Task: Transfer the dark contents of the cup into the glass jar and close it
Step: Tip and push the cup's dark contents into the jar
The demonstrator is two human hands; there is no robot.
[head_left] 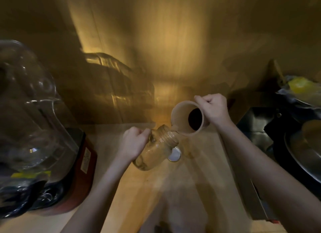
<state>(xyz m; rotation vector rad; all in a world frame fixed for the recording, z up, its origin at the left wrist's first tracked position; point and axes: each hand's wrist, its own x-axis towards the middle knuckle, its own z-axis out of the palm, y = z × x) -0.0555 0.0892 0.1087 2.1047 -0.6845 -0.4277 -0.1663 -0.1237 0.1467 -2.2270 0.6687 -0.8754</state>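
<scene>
My right hand (214, 109) grips a beige cup (180, 114) by its side and tips it toward me, spout down. Dark contents (195, 119) sit deep inside the cup. My left hand (134, 142) holds a clear glass jar (156, 149) near its neck, tilted so its open mouth points up at the cup's spout. The spout touches or nearly touches the jar's rim. A white round lid (174, 155) lies flat on the wooden counter (156, 189), just right of the jar and partly behind it.
A large blender with a clear pitcher (29, 111) and red base (83, 172) fills the left side. Dark pans and a metal plate (302, 154) crowd the right edge. A clear container (118, 86) stands against the back wall.
</scene>
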